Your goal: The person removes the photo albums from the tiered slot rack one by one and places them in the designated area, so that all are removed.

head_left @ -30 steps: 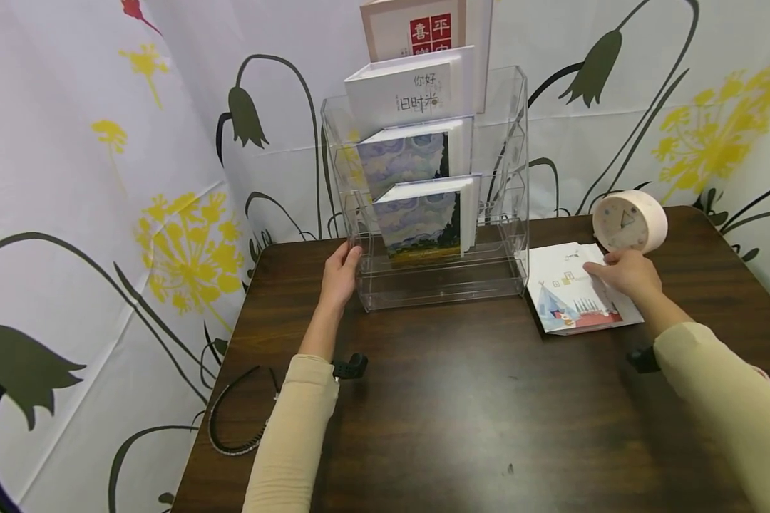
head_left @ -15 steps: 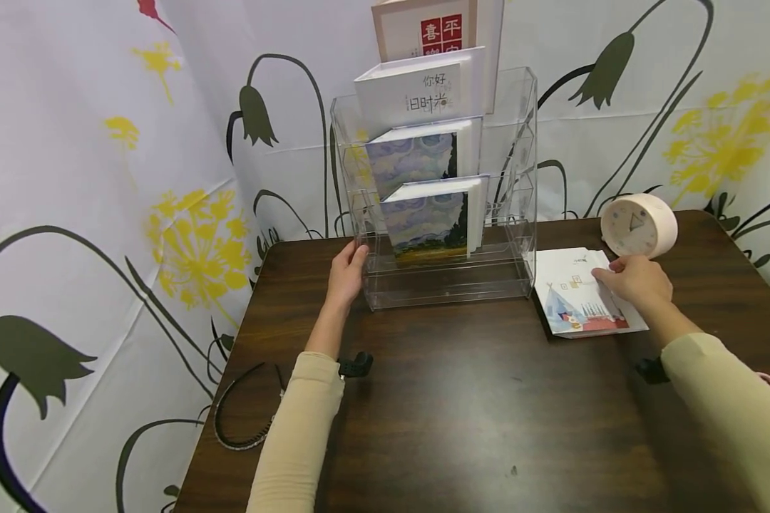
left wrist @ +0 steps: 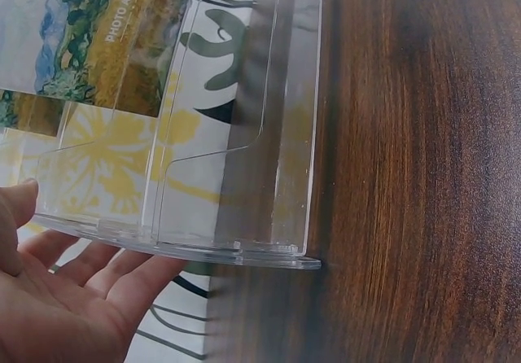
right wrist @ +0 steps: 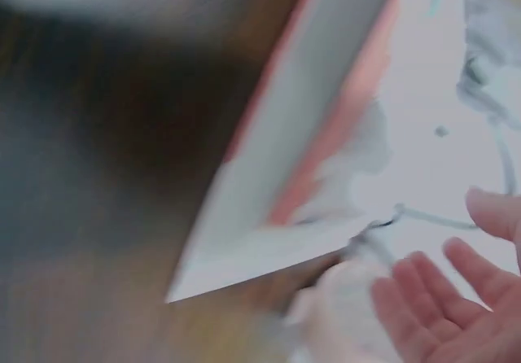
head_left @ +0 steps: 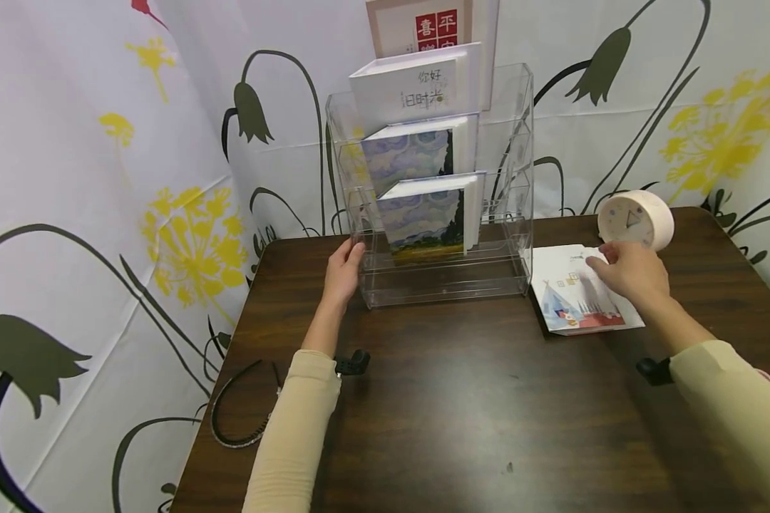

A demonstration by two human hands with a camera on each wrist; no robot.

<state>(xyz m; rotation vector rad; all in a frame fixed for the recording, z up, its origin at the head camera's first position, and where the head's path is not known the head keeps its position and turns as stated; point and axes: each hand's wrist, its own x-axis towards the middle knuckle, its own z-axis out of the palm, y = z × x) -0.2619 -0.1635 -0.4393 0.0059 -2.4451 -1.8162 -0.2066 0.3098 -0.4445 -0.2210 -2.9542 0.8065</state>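
One side of the clear rack (head_left: 445, 291) is gripped between the thumb and fingers of the left hand (head_left: 343, 271); by the right hand (head_left: 635, 274) nothing is held, its fingers loosely extended, the white book (head_left: 571, 303) being seen beneath them and the clock (head_left: 635, 219) just beyond

One rack (head_left: 445, 291) is holding four albums (head_left: 423, 221), upper centre; one clock (head_left: 632, 217) and at least one booklet (head_left: 567, 288) are resting right, one band (head_left: 234, 445) lower left; two hands (head_left: 343, 272) are showing.
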